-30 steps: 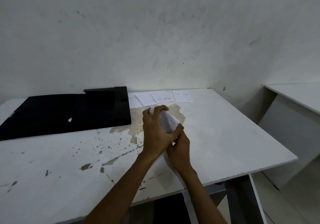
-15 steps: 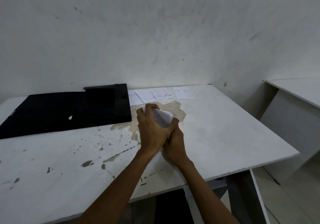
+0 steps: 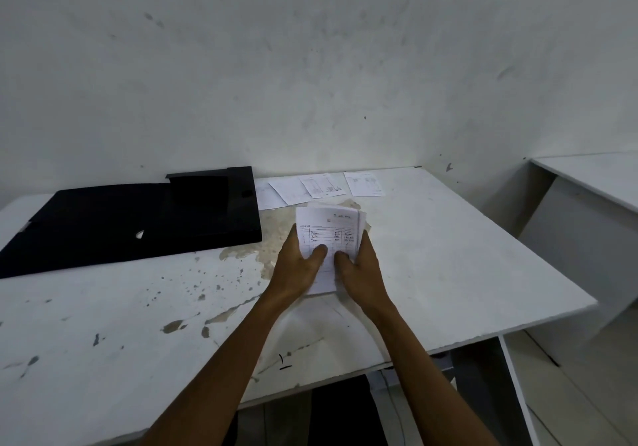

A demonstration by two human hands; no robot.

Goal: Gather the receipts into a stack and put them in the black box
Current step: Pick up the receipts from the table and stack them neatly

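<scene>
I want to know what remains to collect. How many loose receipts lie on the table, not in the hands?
4, all at the far edge: one beside the black box, two overlapping, one apart, rightmost. Others may be hidden.

I read a dim, flat feed: soft shadows below the worktop (image 3: pixel 448 255), wide-angle bending at its edges, slight softness.

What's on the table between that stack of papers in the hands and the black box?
Nothing lies there: the head view shows only bare, stained tabletop between the receipt stack and the black box.
</scene>
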